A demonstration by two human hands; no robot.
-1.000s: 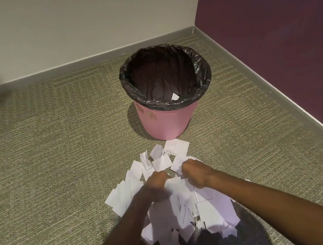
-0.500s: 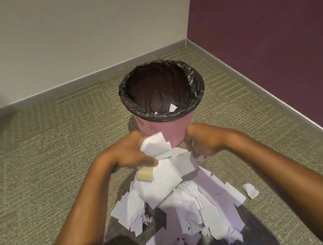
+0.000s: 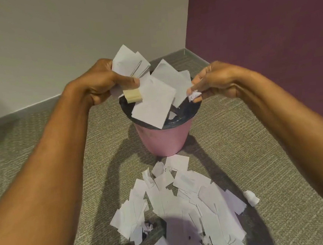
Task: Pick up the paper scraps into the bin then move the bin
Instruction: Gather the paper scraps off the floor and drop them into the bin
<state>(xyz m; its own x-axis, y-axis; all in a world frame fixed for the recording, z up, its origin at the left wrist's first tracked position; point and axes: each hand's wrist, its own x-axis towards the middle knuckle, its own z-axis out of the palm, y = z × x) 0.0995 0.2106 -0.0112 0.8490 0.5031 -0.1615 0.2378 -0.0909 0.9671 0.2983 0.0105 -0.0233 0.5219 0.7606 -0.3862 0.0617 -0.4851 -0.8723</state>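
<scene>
A pink bin with a black liner stands on the carpet in the room's corner. My left hand is raised over the bin's left rim, shut on a bundle of white paper scraps and a small yellowish block. My right hand hovers over the right rim, its fingers pinched on a crumpled scrap and the edge of the sheets. A scrap lies inside the liner. A heap of white scraps covers the floor in front of the bin.
A beige wall runs behind the bin and a dark purple wall closes the right side. One crumpled scrap lies apart at the heap's right. Bare carpet stretches to the left and right.
Both hands grabbed scraps from the floor heap and rose with them, from the carpet to above the bin's opening. The head view came closer to the bin.
</scene>
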